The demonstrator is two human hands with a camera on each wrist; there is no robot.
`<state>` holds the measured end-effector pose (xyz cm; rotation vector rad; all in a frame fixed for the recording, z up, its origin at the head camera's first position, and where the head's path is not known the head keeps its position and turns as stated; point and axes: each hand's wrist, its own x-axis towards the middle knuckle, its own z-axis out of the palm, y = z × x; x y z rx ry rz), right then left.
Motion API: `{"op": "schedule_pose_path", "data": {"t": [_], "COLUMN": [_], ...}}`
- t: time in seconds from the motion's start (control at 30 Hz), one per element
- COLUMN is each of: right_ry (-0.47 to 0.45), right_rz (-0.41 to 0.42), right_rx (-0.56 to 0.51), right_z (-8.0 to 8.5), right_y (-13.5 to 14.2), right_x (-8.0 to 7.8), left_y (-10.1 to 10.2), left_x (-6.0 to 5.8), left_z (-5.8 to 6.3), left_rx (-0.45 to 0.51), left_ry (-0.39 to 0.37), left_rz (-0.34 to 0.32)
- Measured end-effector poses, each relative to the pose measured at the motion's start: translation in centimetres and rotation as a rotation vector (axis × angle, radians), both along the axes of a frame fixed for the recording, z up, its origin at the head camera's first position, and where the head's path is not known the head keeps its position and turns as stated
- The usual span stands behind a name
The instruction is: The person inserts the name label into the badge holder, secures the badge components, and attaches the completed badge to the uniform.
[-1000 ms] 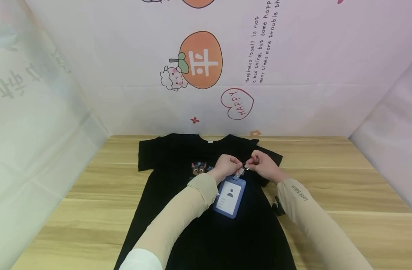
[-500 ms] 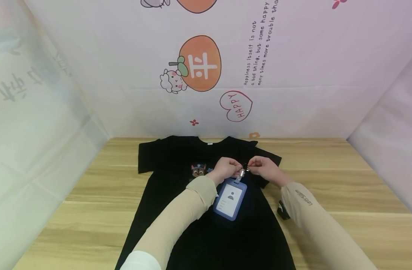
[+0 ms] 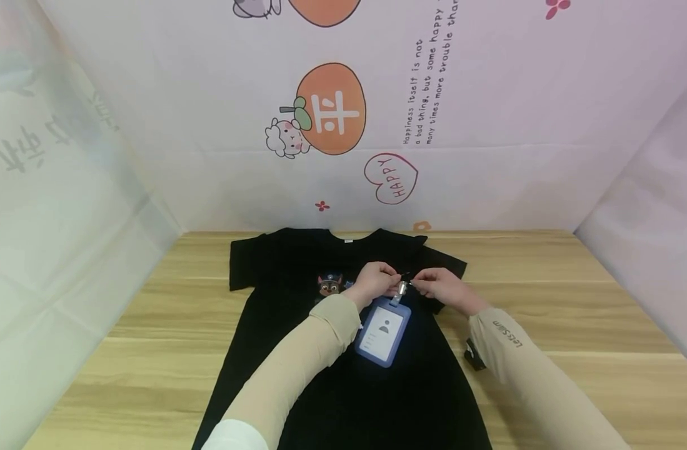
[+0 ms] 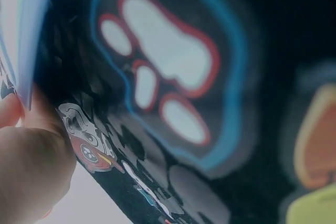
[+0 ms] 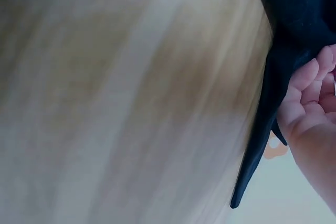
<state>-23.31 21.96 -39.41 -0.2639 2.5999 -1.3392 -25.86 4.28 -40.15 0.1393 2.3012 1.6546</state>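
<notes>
A black T-shirt with a cartoon dog print lies spread on the table. On its chest is a blue badge holder with a white card, its strap and metal clip pointing up between the hands. My left hand pinches a bit of black cloth just above the clip. From the right, my right hand pinches the clip's small metal end between thumb and forefinger. The left wrist view shows the left fingers against the printed cloth; the right wrist view has the right hand beside the shirt.
The wooden table runs to a white printed backdrop behind and at both sides. A small black item shows beside the right forearm. The shirt's right sleeve lies just beyond the right hand.
My right hand has shifted a little down, its fingers drawing together at the clip. The clip has turned more upright. The left hand stays nearly in place, and the head view has tilted slightly.
</notes>
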Motion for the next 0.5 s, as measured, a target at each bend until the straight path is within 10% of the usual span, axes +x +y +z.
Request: {"op": "schedule_pose_path", "data": {"t": [0.5], "right_ry": [0.214], "right_rz": [-0.034], "right_rx": [0.137], "right_z": [-0.15], "right_y": [0.31], "right_x": [0.23], "left_y": [-0.61], "left_x": [-0.71], "left_z": [-0.21], "left_rx": [0.102], "left_ry": [-0.066], "left_rz": [-0.144]}}
